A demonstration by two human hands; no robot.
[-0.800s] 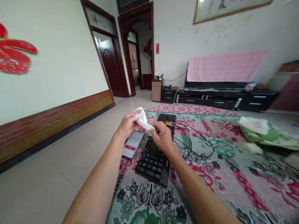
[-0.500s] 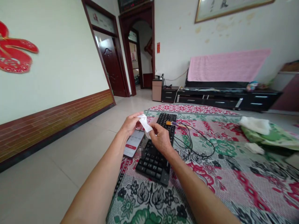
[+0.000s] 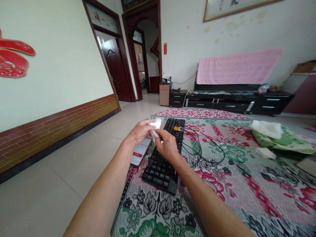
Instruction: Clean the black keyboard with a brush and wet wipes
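Observation:
A small white tissue (image 3: 156,124) is pinched between both hands, above the upper part of a black keyboard (image 3: 158,174). My left hand (image 3: 141,132) grips its left side with thumb and fingers. My right hand (image 3: 167,144) holds the lower right end, its fingers bent around it. Below my left hand lies a phone (image 3: 137,157) with a timer display, partly covered by the fingers. A brush (image 3: 178,128) with yellowish bristles rests at the keyboard's far right edge.
A black cable (image 3: 217,162) loops over the flowered tablecloth (image 3: 222,204) right of the keyboard. Farther right, a white folded cloth (image 3: 266,128) sits on a green package (image 3: 291,140), with a smaller white piece (image 3: 265,153) beside it. A TV cabinet (image 3: 227,102) stands beyond the table.
The tissue has gone from a stretched strip to a more bunched, folded shape. My hands have drawn slightly closer together, and the view has shifted a little.

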